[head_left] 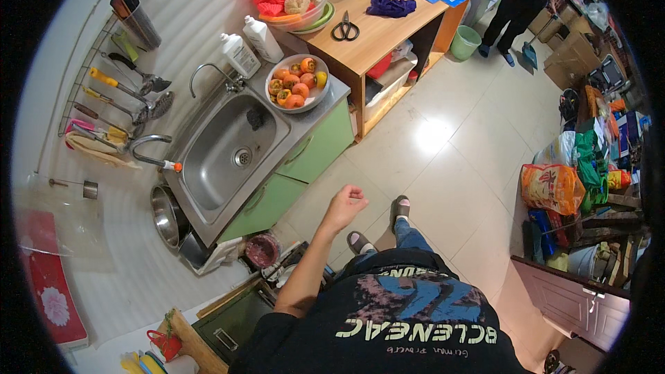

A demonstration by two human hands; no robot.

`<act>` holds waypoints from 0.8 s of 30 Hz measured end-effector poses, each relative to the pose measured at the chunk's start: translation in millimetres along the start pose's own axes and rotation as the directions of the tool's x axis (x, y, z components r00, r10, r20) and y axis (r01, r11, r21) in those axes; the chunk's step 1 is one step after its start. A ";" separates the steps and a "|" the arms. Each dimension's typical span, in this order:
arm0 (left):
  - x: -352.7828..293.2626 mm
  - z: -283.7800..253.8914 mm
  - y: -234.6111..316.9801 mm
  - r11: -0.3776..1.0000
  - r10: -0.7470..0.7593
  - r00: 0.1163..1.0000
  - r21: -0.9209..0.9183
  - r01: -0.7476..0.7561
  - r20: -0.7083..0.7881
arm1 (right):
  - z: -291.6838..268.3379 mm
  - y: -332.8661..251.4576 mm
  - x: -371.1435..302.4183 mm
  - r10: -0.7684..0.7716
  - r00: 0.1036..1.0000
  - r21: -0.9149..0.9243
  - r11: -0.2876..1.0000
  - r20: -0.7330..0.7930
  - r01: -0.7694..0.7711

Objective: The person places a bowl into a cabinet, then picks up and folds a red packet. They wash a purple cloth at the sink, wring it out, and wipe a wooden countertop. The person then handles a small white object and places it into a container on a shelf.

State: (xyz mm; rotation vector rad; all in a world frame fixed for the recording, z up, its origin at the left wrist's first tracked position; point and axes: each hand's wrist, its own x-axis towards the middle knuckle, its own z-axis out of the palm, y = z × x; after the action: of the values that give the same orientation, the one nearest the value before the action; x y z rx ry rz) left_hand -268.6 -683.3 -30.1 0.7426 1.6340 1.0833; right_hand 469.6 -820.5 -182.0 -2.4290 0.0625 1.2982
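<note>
My left hand [344, 208] hangs in the air over the tiled floor, right of the sink cabinet. Its fingers are loosely bent, and I see nothing in them. My right hand does not show. Nearest to the left hand is the green cabinet door [315, 142] under the steel sink [208, 166]. A dark scouring pad [255, 120] lies in the basin. On the counter beside the basin, a white bowl [317, 97] holds several orange persimmons [300, 90]. Two white bottles [240, 55] stand behind it.
A wooden table [374, 48] carries black scissors [345, 28] and a purple cloth [391, 5]. A person [519, 0] stands at the back near a green bin [465, 42]. Bags and boxes [554, 187] crowd the right side. Ladles [145, 100] hang on the left wall.
</note>
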 end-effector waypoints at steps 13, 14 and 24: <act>-8.2 -24.3 3.2 0.999 -0.020 0.977 -0.037 0.012 -0.211 | 335.8 -237.4 -92.4 -0.352 0.639 -0.074 0.837 0.684 0.541; -10.3 -23.5 12.0 0.999 -0.022 0.972 -0.053 0.010 -0.232 | 355.4 -270.7 -112.9 -0.403 0.598 -0.105 0.764 0.693 0.637; -33.5 7.2 44.2 0.946 -0.297 0.863 -0.252 0.206 -0.409 | 477.8 -340.3 -119.0 -0.328 0.496 -0.155 0.690 0.804 0.707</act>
State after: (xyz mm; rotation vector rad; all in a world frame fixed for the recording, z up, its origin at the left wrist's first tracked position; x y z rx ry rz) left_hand -252.8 -691.8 22.9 0.1371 1.9009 1.2603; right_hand 96.9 -353.4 -217.7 -1.7396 -1.2911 1.9768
